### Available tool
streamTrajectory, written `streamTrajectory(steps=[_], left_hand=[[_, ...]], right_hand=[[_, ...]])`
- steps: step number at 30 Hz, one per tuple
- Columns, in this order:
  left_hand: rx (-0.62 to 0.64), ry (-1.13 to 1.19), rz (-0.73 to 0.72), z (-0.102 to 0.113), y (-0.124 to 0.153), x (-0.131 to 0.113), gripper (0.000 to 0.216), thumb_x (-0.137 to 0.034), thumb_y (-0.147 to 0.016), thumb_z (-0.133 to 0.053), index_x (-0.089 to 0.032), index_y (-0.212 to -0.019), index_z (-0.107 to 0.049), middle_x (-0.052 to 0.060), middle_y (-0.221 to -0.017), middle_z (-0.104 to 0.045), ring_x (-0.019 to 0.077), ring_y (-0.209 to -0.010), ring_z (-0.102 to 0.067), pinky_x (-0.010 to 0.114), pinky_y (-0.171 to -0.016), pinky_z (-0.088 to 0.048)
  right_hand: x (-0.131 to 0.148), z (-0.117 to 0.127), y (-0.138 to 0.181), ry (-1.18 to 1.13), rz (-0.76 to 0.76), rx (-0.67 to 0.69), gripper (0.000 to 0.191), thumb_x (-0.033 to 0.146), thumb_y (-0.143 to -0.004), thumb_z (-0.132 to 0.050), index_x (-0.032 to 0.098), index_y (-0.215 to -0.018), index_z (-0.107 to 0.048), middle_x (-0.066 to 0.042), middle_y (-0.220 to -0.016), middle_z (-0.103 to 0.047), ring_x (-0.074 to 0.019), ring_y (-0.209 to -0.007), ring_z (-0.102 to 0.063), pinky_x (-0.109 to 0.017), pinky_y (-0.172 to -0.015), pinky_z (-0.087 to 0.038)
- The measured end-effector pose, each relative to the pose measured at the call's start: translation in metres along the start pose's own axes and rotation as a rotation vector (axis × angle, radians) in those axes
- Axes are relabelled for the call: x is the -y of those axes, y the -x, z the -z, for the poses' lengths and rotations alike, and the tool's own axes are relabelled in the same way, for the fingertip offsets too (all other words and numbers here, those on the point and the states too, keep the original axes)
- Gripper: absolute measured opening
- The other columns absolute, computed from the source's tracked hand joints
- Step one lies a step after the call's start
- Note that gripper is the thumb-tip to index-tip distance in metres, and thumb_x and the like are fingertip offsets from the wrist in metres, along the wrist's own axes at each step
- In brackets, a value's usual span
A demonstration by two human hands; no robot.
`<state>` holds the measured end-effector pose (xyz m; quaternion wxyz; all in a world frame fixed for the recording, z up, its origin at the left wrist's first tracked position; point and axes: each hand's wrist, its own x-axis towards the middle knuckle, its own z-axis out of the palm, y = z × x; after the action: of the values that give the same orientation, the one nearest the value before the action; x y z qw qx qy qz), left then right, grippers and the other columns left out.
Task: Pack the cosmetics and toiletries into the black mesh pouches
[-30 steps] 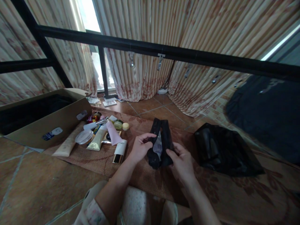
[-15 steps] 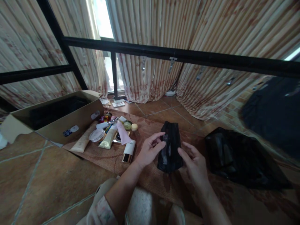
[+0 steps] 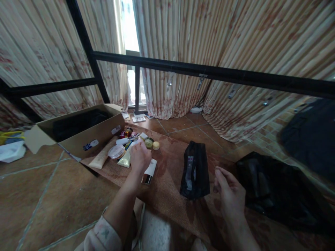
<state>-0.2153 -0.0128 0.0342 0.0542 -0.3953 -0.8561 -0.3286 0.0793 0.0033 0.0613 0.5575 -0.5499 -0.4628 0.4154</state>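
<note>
My left hand (image 3: 140,156) reaches over a cluster of cosmetics with its fingers bent inward. Whatever they close on is hidden behind the hand, around where a pink tube lay. Near it are a gold-and-cream tube (image 3: 124,160), a round clear-lidded case (image 3: 116,151), a beige tube (image 3: 100,157) and a white bottle with a shiny cap (image 3: 149,171). A black mesh pouch (image 3: 201,170), its front slit partly parted, sits on the brown cloth (image 3: 167,184). Just right of the pouch and apart from it, my right hand (image 3: 230,191) has curled fingers, with nothing visible in them.
An open cardboard box (image 3: 91,134) with dark contents stands at the left. Small jars (image 3: 149,143) lie behind the left hand. A black plastic bag (image 3: 282,191) spreads out at the right. Beyond are a black metal rail (image 3: 167,65) and patterned curtains (image 3: 167,31).
My left hand has left the pouch and moved left onto the cosmetics. My right hand has drawn slightly away from the pouch, its fingers curling. The view has shifted a little left.
</note>
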Motion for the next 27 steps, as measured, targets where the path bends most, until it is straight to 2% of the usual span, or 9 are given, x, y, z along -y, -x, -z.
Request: streamTrajectory(steps=[6, 11, 15, 18, 21, 24, 27], left_hand=[[0.064, -0.126, -0.053, -0.009, 0.005, 0.01, 0.058, -0.039, -0.079, -0.056, -0.006, -0.126, -0.047, 0.021, -0.115, -0.055, 0.0345, -0.109, -0.053, 0.045, -0.094, -0.042], [0.118, -0.135, -0.046, -0.004, 0.013, -0.002, 0.055, -0.029, -0.078, -0.057, -0.01, -0.128, -0.044, 0.018, -0.12, -0.051, 0.0312, -0.109, -0.054, 0.043, -0.093, -0.043], [0.222, -0.115, -0.05, -0.005, 0.027, -0.016, 0.052, -0.018, -0.077, -0.055, -0.014, -0.128, -0.044, 0.018, -0.129, -0.044, 0.0267, -0.108, -0.056, 0.036, -0.085, -0.048], [0.321, -0.138, -0.157, -0.008, 0.038, -0.025, 0.051, -0.016, -0.077, -0.055, -0.016, -0.127, -0.047, 0.016, -0.121, -0.053, 0.0268, -0.108, -0.055, 0.035, -0.086, -0.047], [0.39, -0.125, -0.256, -0.011, 0.045, -0.03, 0.034, -0.021, -0.08, -0.053, -0.013, -0.113, -0.057, 0.016, -0.105, -0.062, 0.03, -0.107, -0.054, 0.039, -0.089, -0.044], [0.447, -0.086, -0.276, -0.013, 0.048, -0.031, 0.025, -0.026, -0.083, -0.052, -0.013, -0.101, -0.063, 0.018, -0.098, -0.065, 0.0322, -0.101, -0.056, 0.041, -0.084, -0.045], [0.47, -0.058, -0.257, -0.012, 0.047, -0.031, 0.023, -0.028, -0.083, -0.051, -0.014, -0.096, -0.065, 0.018, -0.096, -0.066, 0.0316, -0.097, -0.059, 0.04, -0.081, -0.045]], right_hand=[[0.0, -0.001, 0.0, 0.048, -0.031, -0.018, 0.051, 0.053, -0.065, -0.076, 0.014, -0.096, -0.071, 0.005, -0.055, -0.052, -0.0091, -0.049, -0.046, -0.021, -0.045, -0.038], [-0.005, -0.001, -0.001, 0.057, -0.03, -0.018, 0.052, 0.052, -0.064, -0.077, 0.014, -0.098, -0.071, 0.002, -0.059, -0.057, -0.0112, -0.053, -0.05, -0.022, -0.048, -0.041], [-0.01, -0.001, -0.002, 0.093, -0.02, -0.021, 0.054, 0.053, -0.064, -0.076, 0.014, -0.1, -0.071, -0.002, -0.068, -0.066, -0.0143, -0.057, -0.056, -0.025, -0.051, -0.044], [-0.016, -0.002, -0.004, 0.125, -0.013, -0.022, 0.055, 0.054, -0.065, -0.075, 0.014, -0.102, -0.071, -0.007, -0.08, -0.071, -0.0176, -0.063, -0.061, -0.027, -0.054, -0.048], [-0.022, -0.002, -0.006, 0.147, 0.028, -0.028, 0.055, 0.054, -0.067, -0.074, 0.014, -0.103, -0.072, -0.01, -0.089, -0.073, -0.0206, -0.071, -0.065, -0.029, -0.059, -0.051], [-0.025, -0.002, -0.007, 0.146, 0.055, -0.024, 0.054, 0.054, -0.067, -0.074, 0.014, -0.103, -0.072, -0.011, -0.091, -0.074, -0.0222, -0.073, -0.067, -0.031, -0.063, -0.053], [-0.025, -0.002, -0.007, 0.118, 0.016, -0.029, 0.054, 0.053, -0.066, -0.075, 0.014, -0.103, -0.072, -0.011, -0.091, -0.074, -0.0224, -0.072, -0.068, -0.031, -0.061, -0.053]])
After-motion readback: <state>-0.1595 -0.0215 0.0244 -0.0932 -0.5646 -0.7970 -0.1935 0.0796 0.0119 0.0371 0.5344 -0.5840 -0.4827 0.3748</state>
